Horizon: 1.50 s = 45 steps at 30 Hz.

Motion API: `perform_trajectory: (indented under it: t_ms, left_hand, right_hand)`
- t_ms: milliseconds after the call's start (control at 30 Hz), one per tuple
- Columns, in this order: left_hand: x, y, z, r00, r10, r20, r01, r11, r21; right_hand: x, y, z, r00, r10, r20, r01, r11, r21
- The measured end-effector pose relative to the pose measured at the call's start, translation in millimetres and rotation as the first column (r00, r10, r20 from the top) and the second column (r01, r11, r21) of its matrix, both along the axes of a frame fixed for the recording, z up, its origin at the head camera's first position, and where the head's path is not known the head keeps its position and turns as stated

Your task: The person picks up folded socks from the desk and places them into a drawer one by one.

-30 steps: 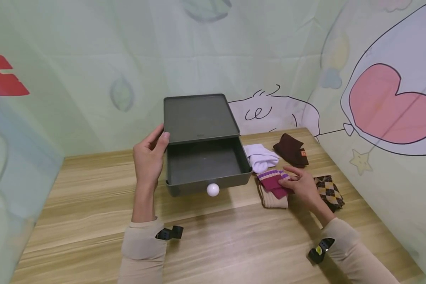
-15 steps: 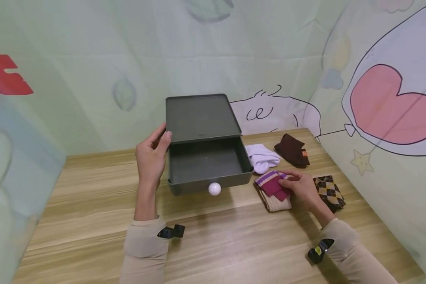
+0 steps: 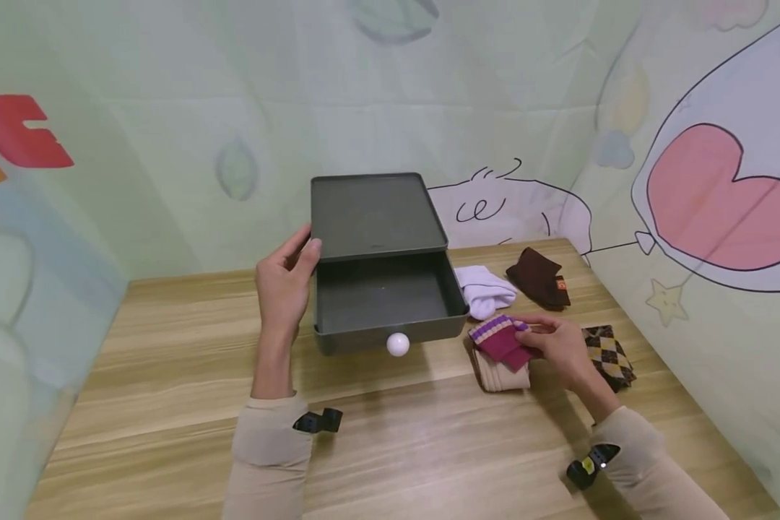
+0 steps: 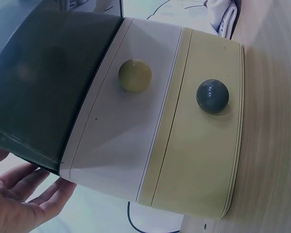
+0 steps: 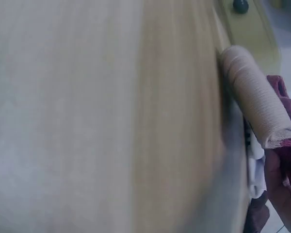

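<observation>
Gripping the left edge of the drawer cabinet (image 3: 378, 217), the left hand (image 3: 282, 289) has its thumb at the front corner; the top drawer (image 3: 357, 342) stands pulled out. Just right, a folded white sock (image 3: 486, 291) lies on the tabletop (image 3: 396, 462). Next, the maroon sock (image 3: 503, 345), over a beige ribbed sock (image 3: 505, 377), has shifted slightly leftward and nearer the person, pinched by the right hand (image 3: 559, 352); whether lifted, I cannot tell. Seemingly it is secured, though outside the drawer. A brown sock (image 3: 536, 278) lies behind, an argyle sock (image 3: 607, 354) rightmost.
</observation>
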State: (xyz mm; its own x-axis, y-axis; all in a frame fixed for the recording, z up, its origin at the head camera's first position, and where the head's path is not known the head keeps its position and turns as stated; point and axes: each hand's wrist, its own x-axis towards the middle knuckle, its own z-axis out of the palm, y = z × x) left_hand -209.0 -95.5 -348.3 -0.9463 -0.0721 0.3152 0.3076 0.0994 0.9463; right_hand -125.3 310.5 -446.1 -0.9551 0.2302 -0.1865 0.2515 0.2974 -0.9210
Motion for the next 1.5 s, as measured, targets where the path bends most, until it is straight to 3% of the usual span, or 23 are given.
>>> perform_trajectory:
  t_ms: [200,300,400,500,600,800,933,1100,1300,1500]
  left_hand:
    - [1.3,-4.0,0.5,1.000,0.007,-0.001,-0.007,1.000,0.003]
    - [1.9,-6.1,0.1,1.000,0.008,0.001,-0.008,1.000,0.001]
    - [2.1,-7.8,-0.5,1.000,0.009,0.007,-0.009,1.000,0.001]
    - [2.0,-9.1,-0.6,1.000,0.012,0.020,-0.012,1.000,0.005]
    - [-1.0,-10.5,-3.5,0.999,0.015,0.030,-0.016,1.000,0.010]
    - [-1.7,-12.3,-2.6,1.000,0.009,0.028,-0.010,1.000,0.023]
    - [0.5,-12.6,0.9,1.000,0.002,0.027,-0.003,1.000,0.023]
    - [-1.2,-12.5,0.2,1.000,0.003,0.024,-0.003,1.000,0.012]
    - [-1.9,-10.3,-0.5,1.000,0.001,0.019,-0.002,1.000,0.021]
    - [-1.1,-7.5,-1.5,1.000,-0.014,0.004,0.014,1.000,0.023]
  right_hand:
    - [-0.8,-4.6,19.5,0.995,-0.035,-0.091,0.028,0.996,-0.081]
    - [-2.2,-7.6,34.4,0.992,-0.063,-0.109,0.052,0.993,-0.101]
    - [-5.0,-9.0,53.8,0.984,-0.083,-0.157,0.054,0.982,-0.181]
    - [-8.1,-9.0,77.8,0.969,-0.099,-0.226,0.024,0.951,-0.310]
    - [-12.0,-11.2,102.4,0.955,-0.100,-0.279,-0.031,0.902,-0.431]
    - [-23.8,-38.3,136.7,0.953,-0.068,-0.294,-0.108,0.833,-0.543]
    - [-31.9,-76.1,150.7,0.966,-0.024,-0.256,-0.121,0.837,-0.535]
    - [-41.8,-127.7,159.1,0.973,0.028,-0.227,-0.135,0.873,-0.470]
    - [-50.4,-172.8,154.7,0.979,0.087,-0.187,-0.149,0.924,-0.353]
    - [-51.9,-190.8,144.2,0.986,0.128,-0.106,-0.149,0.963,-0.225]
